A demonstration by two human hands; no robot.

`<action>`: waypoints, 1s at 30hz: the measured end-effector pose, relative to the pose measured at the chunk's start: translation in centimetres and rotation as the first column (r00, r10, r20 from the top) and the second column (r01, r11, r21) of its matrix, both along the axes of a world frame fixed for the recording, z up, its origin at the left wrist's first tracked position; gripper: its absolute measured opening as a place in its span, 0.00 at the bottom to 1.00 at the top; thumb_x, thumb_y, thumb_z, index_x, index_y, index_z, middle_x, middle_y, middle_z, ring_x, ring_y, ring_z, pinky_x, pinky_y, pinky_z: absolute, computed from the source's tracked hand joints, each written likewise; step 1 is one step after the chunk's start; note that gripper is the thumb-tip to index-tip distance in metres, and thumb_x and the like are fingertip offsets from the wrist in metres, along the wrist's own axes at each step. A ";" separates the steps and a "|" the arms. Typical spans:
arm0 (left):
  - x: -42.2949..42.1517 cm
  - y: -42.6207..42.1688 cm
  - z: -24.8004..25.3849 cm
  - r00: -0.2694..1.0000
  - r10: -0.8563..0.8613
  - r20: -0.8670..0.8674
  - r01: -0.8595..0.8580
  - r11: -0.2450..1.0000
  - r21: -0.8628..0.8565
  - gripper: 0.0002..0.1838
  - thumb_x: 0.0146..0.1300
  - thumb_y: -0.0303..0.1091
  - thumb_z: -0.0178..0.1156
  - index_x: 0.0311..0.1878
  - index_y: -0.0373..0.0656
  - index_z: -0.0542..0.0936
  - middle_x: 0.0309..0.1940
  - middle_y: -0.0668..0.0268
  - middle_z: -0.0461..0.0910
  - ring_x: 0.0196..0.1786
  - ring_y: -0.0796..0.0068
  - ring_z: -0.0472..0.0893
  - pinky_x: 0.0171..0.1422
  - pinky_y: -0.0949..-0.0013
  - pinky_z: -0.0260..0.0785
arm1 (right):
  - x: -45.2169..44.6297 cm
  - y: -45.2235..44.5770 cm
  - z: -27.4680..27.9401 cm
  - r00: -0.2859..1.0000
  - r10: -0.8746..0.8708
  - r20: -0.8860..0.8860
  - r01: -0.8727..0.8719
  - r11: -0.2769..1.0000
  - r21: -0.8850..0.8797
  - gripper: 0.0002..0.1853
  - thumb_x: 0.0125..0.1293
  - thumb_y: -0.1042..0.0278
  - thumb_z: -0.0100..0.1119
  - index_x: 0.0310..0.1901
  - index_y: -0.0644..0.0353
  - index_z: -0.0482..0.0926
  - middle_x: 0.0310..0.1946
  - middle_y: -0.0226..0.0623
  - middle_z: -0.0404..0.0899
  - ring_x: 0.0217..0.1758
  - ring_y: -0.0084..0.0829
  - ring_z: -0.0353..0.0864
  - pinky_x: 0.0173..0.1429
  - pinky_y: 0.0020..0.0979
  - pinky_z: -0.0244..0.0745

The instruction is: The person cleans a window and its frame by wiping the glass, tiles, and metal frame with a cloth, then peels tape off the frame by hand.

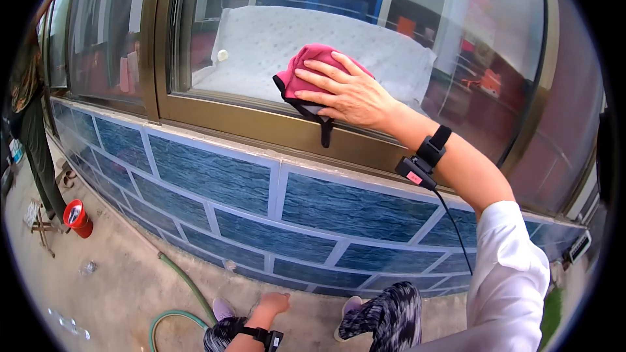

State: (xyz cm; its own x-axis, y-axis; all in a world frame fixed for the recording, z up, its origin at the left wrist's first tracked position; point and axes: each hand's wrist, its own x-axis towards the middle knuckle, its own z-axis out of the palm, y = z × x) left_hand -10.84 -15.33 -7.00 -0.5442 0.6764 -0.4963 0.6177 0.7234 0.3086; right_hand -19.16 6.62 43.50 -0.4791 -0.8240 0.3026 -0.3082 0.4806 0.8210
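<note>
A pink cloth (306, 65) with black edging and a dangling black strap lies bunched against the window glass (254, 39), low in the pane. My right hand (352, 94) presses it there, fingers spread over the fabric. Below, by my leg, my left hand (275, 302) hangs with its fingers curled in. Nothing shows in it, and it is apart from the wall. Black straps with small devices circle both wrists; a cable runs from the right wrist device (417, 171).
A bronze window frame (261, 120) borders the glass above a blue-tiled wall (215, 173). On the ground are a green hose (186, 277), a red bucket (79, 221) and a small wooden stool (42, 227). Another person in dark trousers (40, 150) stands at far left.
</note>
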 end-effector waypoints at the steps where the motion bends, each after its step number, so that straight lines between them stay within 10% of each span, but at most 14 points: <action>1: 0.1 -0.1 0.4 1.000 0.016 0.009 -0.016 1.000 0.006 0.24 0.69 0.46 0.46 0.65 0.49 0.73 0.60 0.56 0.78 0.62 0.54 0.78 0.63 0.51 0.70 | 0.1 0.1 2.0 1.000 0.006 -0.023 -0.006 1.000 0.017 0.30 0.64 0.46 0.59 0.68 0.34 0.67 0.74 0.26 0.59 0.78 0.29 0.53 0.80 0.47 0.44; 6: -0.9 0.7 -4.5 0.995 0.102 0.019 -0.101 0.994 -0.038 0.28 0.68 0.51 0.52 0.69 0.52 0.69 0.59 0.57 0.79 0.61 0.53 0.78 0.62 0.47 0.69 | -3.7 1.5 16.0 0.701 -0.042 -0.712 -0.100 0.983 -0.157 0.29 0.70 0.43 0.49 0.72 0.34 0.65 0.74 0.35 0.59 0.78 0.36 0.53 0.76 0.49 0.45; 7: -0.9 0.6 -3.8 0.993 0.114 0.025 -0.113 0.993 -0.032 0.28 0.68 0.51 0.52 0.69 0.52 0.69 0.59 0.57 0.79 0.61 0.53 0.78 0.62 0.47 0.69 | -2.7 -1.3 16.4 0.772 -0.269 -0.576 -0.001 0.906 -0.424 0.33 0.68 0.44 0.52 0.71 0.50 0.64 0.75 0.53 0.53 0.79 0.52 0.45 0.75 0.62 0.42; 10: -0.5 1.5 -1.6 0.997 0.082 0.017 -0.082 0.995 0.053 0.28 0.68 0.51 0.52 0.69 0.52 0.70 0.58 0.56 0.80 0.60 0.53 0.79 0.61 0.50 0.71 | -7.0 -4.3 15.4 0.632 -0.240 -0.737 -0.167 0.887 -0.432 0.31 0.68 0.46 0.51 0.70 0.50 0.66 0.74 0.52 0.55 0.78 0.51 0.49 0.75 0.61 0.42; 13: -0.6 0.9 1.3 0.998 0.066 0.004 -0.066 0.992 0.108 0.28 0.67 0.51 0.53 0.67 0.51 0.71 0.55 0.55 0.81 0.57 0.53 0.80 0.59 0.52 0.72 | -9.2 -8.5 9.1 0.782 -0.032 -0.622 -0.184 0.942 -0.281 0.30 0.65 0.47 0.55 0.67 0.49 0.70 0.73 0.50 0.57 0.78 0.48 0.50 0.76 0.60 0.41; 14: -0.3 0.4 3.2 0.998 0.066 -0.023 -0.063 0.991 0.119 0.23 0.70 0.45 0.47 0.64 0.48 0.74 0.54 0.54 0.81 0.57 0.53 0.81 0.58 0.53 0.73 | -10.0 -10.0 6.4 0.756 -0.109 -0.646 -0.069 0.967 -0.244 0.27 0.70 0.45 0.50 0.70 0.35 0.67 0.74 0.36 0.60 0.78 0.38 0.54 0.76 0.52 0.44; 20: -0.3 -1.1 2.1 0.990 0.116 -0.083 -0.104 0.984 0.144 0.19 0.71 0.36 0.43 0.58 0.44 0.77 0.50 0.54 0.84 0.54 0.55 0.83 0.55 0.55 0.75 | -10.9 -13.1 -4.9 0.979 0.085 -0.184 -0.101 0.992 -0.081 0.24 0.66 0.50 0.55 0.63 0.42 0.75 0.70 0.30 0.66 0.76 0.34 0.56 0.79 0.52 0.43; 30: 0.0 0.3 2.6 0.984 0.175 0.044 -0.179 0.975 0.130 0.24 0.77 0.41 0.35 0.58 0.44 0.80 0.55 0.57 0.82 0.57 0.55 0.81 0.57 0.55 0.74 | -10.0 -12.2 -3.2 0.983 0.077 -0.164 -0.081 0.997 -0.017 0.26 0.66 0.49 0.57 0.65 0.41 0.73 0.71 0.31 0.64 0.77 0.33 0.56 0.79 0.52 0.44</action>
